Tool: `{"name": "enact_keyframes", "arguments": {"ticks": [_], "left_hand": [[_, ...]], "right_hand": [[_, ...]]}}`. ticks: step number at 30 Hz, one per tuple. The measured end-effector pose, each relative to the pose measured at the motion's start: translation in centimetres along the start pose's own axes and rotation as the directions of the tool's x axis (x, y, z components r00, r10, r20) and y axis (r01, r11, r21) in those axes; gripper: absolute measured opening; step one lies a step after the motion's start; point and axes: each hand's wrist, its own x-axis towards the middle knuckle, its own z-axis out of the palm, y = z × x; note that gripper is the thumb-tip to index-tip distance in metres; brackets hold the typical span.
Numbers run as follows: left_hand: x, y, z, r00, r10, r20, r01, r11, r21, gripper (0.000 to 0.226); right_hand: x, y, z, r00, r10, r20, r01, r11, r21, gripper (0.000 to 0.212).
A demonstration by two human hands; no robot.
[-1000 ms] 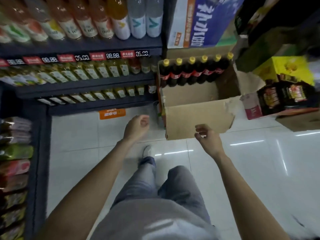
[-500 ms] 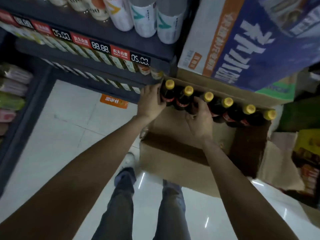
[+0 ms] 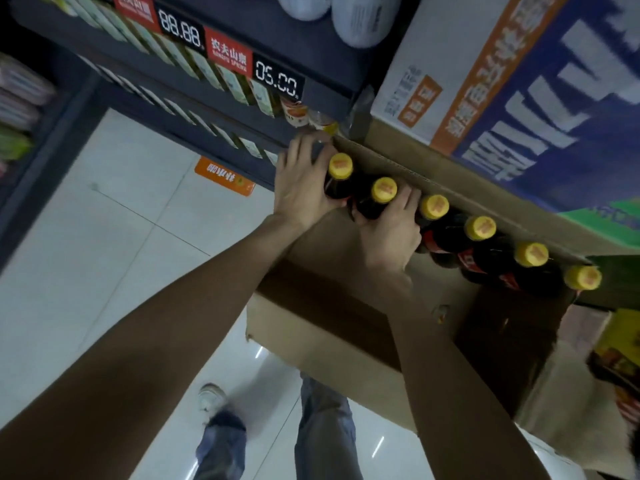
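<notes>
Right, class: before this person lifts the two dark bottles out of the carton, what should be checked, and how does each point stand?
1. Left grip wraps the end bottle: ok.
2. Right grip wraps the second bottle: ok.
3. Yellow caps on both: ok.
4. Room above the caps under the blue box: cannot tell.
5. Third bottle apart from the right grip: cannot tell.
</notes>
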Motion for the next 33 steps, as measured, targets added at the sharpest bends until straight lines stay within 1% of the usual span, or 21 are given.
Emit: {"name": "enact_keyframes", "arguments": {"ticks": [3,5,7,9,11,14,17,19,21,23,24,25,27,29,31,33], "left_hand": [[-1.9,0.4,-2.4,0.996,0.005,-0.09,-0.019,0.989,-0.148,0.071],[-3.8,1.1,-5.3,0.993,-0.027,-0.116,-0.008,0.958,-0.288,0.068],[-6.3,1.6,-9.1,0.992,-0.084,-0.09,0.031,0.879,-0.475,0.07],[-9.4,1.7,-13.5,0.989,-0.143,-0.044,0.082,0.765,-0.639,0.073],[-12.8,1.1,-17.8,0.98,-0.201,0.0,0.134,0.654,-0.744,0.075],[-19.2,-0.9,-24.0,0.945,-0.326,0.01,0.186,0.514,-0.837,0.078],[-27.0,-3.9,-29.7,0.884,-0.468,-0.001,0.221,0.418,-0.881,0.078],[-33.0,-6.2,-32.8,0.833,-0.552,-0.021,0.237,0.392,-0.889,0.079],[-39.2,-8.8,-35.5,0.765,-0.642,-0.053,0.251,0.372,-0.894,0.078],[-45.5,-11.4,-37.8,0.672,-0.737,-0.067,0.27,0.329,-0.905,0.081],[-48.7,-12.7,-38.8,0.622,-0.78,-0.073,0.277,0.306,-0.911,0.082],[-51.9,-14.0,-39.8,0.57,-0.818,-0.08,0.282,0.286,-0.916,0.081],[-58.0,-16.7,-41.9,0.464,-0.879,-0.111,0.277,0.263,-0.924,0.074],[-63.3,-18.9,-44.0,0.354,-0.924,-0.148,0.255,0.248,-0.935,0.064],[-67.9,-20.8,-46.2,0.241,-0.949,-0.203,0.198,0.252,-0.947,0.059],[-72.1,-22.7,-48.4,0.118,-0.957,-0.267,0.141,0.282,-0.949,0.053]], "right_hand": [[-2.3,-0.1,-1.8,0.977,-0.161,-0.137,0.167,0.985,0.036,0.062],[-4.5,-1.0,-4.3,0.952,-0.227,-0.203,0.239,0.97,0.036,0.06],[-6.9,-2.1,-7.3,0.925,-0.296,-0.239,0.312,0.95,0.03,0.06],[-9.4,-3.5,-10.6,0.879,-0.397,-0.263,0.417,0.909,0.022,0.06],[-12.1,-5.4,-14.1,0.85,-0.474,-0.229,0.499,0.865,0.062,0.061],[-17.2,-9.7,-18.0,0.815,-0.574,-0.085,0.572,0.769,0.285,0.062],[-22.5,-14.5,-19.3,0.771,-0.637,0.022,0.55,0.682,0.483,0.061],[-26.3,-17.9,-18.5,0.768,-0.63,0.111,0.466,0.67,0.578,0.061],[-30.8,-21.6,-16.8,0.786,-0.589,0.187,0.34,0.666,0.664,0.065],[-35.6,-25.1,-14.2,0.785,-0.563,0.257,0.223,0.645,0.731,0.064],[-38.1,-26.8,-12.7,0.763,-0.573,0.3,0.174,0.629,0.758,0.062],[-40.7,-28.4,-11.1,0.725,-0.6,0.337,0.155,0.619,0.77,0.063],[-45.8,-32.0,-8.1,0.621,-0.681,0.389,0.184,0.608,0.772,0.068],[-50.8,-35.5,-5.3,0.501,-0.739,0.45,0.175,0.596,0.783,0.065],[-55.8,-39.2,-2.8,0.356,-0.784,0.508,0.167,0.589,0.791,0.061],[-61.0,-42.8,-0.4,0.211,-0.81,0.547,0.178,0.582,0.793,0.056]]}}
